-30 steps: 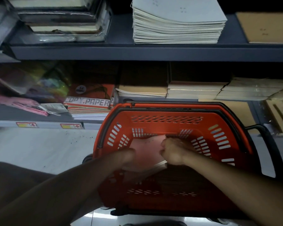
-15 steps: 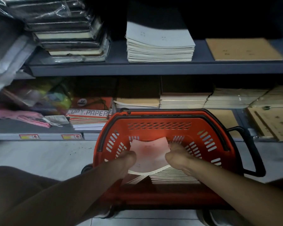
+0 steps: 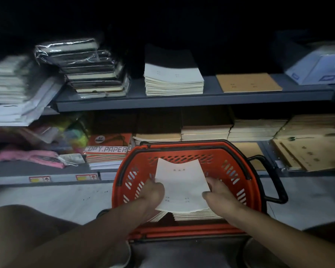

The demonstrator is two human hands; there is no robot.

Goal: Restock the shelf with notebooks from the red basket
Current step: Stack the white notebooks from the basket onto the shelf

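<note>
Because my left hand [image 3: 153,192] and right hand [image 3: 219,194] only pinch the two side edges of the sagging stack of thin white paper notebooks [image 3: 182,188], I fear the lower ones may slide back into the red plastic basket [image 3: 246,182]. It hangs between both hands, above the basket.
</note>
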